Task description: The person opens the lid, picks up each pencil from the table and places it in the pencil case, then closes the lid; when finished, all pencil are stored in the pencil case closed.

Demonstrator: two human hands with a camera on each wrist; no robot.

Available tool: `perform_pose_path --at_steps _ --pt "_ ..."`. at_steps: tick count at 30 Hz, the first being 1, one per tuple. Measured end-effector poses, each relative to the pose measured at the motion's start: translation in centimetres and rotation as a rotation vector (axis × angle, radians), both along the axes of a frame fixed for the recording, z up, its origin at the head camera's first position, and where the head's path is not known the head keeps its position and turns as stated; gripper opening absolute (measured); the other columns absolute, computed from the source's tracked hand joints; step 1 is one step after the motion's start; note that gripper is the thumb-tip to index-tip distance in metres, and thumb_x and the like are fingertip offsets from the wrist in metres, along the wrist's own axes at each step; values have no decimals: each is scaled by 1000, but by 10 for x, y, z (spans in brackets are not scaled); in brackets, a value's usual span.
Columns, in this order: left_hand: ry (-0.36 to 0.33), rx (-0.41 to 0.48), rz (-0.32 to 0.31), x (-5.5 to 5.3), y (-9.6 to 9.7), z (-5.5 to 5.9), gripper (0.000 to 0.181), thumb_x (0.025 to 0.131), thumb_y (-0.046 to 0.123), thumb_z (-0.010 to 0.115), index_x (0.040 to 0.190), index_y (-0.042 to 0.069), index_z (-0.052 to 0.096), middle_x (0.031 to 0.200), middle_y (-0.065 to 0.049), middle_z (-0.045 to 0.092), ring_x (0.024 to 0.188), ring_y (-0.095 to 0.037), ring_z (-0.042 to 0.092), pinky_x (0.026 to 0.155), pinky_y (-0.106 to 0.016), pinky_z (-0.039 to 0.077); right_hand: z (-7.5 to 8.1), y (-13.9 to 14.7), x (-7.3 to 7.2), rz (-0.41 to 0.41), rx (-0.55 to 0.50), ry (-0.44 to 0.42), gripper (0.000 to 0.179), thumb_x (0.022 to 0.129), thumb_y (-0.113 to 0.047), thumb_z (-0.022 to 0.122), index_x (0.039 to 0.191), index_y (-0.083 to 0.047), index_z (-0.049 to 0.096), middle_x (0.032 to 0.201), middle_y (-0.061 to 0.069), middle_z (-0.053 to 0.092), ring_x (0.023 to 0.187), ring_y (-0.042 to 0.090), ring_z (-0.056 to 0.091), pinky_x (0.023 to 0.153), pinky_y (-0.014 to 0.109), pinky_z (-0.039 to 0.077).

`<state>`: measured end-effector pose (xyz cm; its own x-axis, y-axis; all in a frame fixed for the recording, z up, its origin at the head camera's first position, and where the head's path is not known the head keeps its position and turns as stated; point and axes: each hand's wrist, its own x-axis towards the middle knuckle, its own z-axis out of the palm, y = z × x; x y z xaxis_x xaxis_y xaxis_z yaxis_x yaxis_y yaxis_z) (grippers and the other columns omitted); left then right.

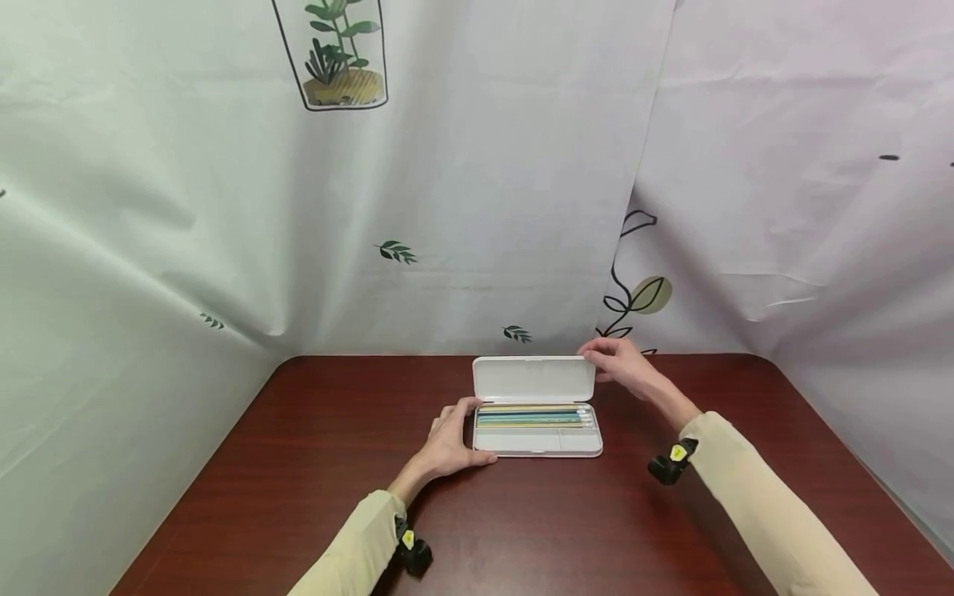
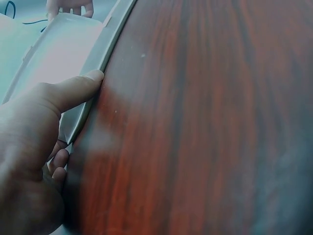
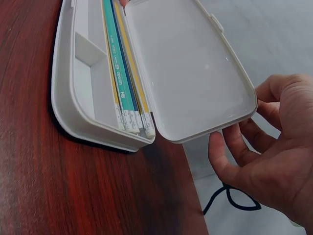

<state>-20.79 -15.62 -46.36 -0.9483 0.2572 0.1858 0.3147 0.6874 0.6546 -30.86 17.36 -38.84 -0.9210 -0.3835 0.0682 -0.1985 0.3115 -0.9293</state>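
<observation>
A white pencil case (image 1: pixel 514 442) lies on the table with its hinged lid (image 1: pixel 533 379) raised at the back. Several yellow, green and dark blue pencils (image 3: pixel 122 73) fill the compartment beside the hinge, their white eraser ends toward the right. My left hand (image 1: pixel 450 439) grips the left end of the case, thumb along the front edge and fingers at the far corner. At the lid's upper right corner, my right hand (image 1: pixel 624 364) holds the edge between thumb and fingers. The front compartment has a small divider (image 3: pixel 90 49).
The dark red-brown table (image 1: pixel 343 430) ends just behind the case at a white printed curtain (image 1: pixel 477 207). More curtain hangs at both sides. A black wrist camera (image 1: pixel 417 558) is strapped to the left sleeve, and another wrist camera (image 1: pixel 666 470) to the right.
</observation>
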Motion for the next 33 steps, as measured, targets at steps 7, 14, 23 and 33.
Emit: perform_pose_path --at_steps 7,14,23,33 --pt "23 8 0 0 0 0 88 67 31 93 136 9 43 134 -12 54 123 -31 43 100 -50 29 -4 7 6 58 -9 78 22 101 -8 58 113 9 64 114 21 61 101 29 62 87 57 50" --pt "31 30 12 1 0 -2 88 65 31 94 132 8 41 132 -13 54 119 -30 44 100 -51 29 -7 10 14 87 32 184 14 98 -8 62 106 2 69 110 17 64 93 25 62 81 53 53" --pt "53 44 22 0 1 -4 88 63 31 95 128 10 40 131 -13 57 119 -30 45 98 -49 30 -8 11 29 90 102 337 9 93 -3 66 100 -5 71 104 9 68 93 21 58 75 28 47" --pt "54 60 22 2 1 -4 94 63 31 95 132 8 37 133 -14 58 121 -31 45 98 -52 29 -17 13 40 99 112 445 17 85 6 67 94 -8 71 95 3 68 84 15 62 76 30 50"
